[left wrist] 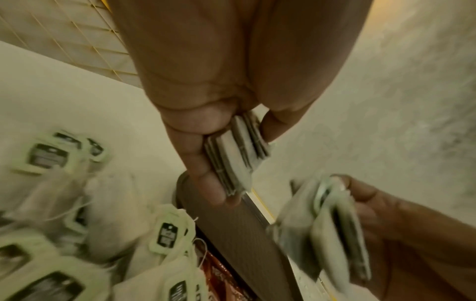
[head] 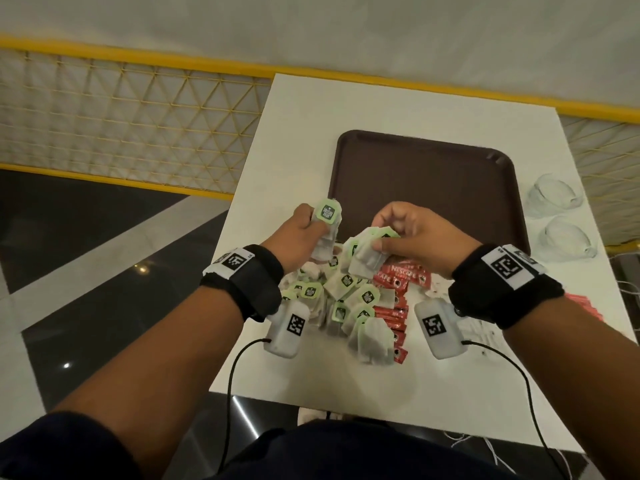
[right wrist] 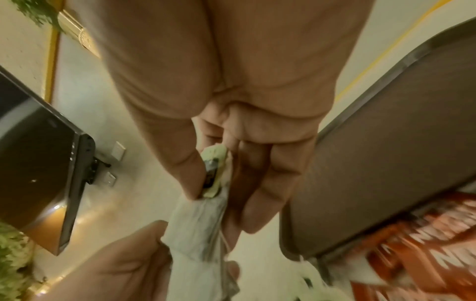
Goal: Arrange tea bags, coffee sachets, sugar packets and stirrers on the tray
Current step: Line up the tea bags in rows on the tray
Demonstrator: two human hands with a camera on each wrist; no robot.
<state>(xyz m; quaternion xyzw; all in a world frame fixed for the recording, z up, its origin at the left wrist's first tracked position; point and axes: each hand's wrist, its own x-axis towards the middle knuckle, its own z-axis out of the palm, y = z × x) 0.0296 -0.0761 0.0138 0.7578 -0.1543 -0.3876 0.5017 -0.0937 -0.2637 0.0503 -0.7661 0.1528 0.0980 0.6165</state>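
Hands both loaded: left hand point(head: 304, 233) grip clamps a squared tea-bag stack point(left wrist: 237, 150), right hand point(head: 415, 237) pinches a looser bunch point(head: 369, 251). Probably batching by type; tray point(head: 433, 174) bare, pile point(head: 343, 299) on counter point(head: 301, 109).

Looks like a cafe or hotel-style hospitality spot, not a home. Small white square table point(head: 415, 109) by a yellow-framed wire-mesh partition point(head: 121, 109), polished dark-and-light stone floor point(head: 86, 237). Brown serving tray point(head: 433, 188), heap of tagged tea bags point(head: 343, 299), red Nescafe sachets point(head: 394, 278), two clear glass cups point(head: 554, 197) at the table edge. Wall-mounted dark screen point(right wrist: 38, 169) and some greenery point(right wrist: 15, 258) in the right wrist view.
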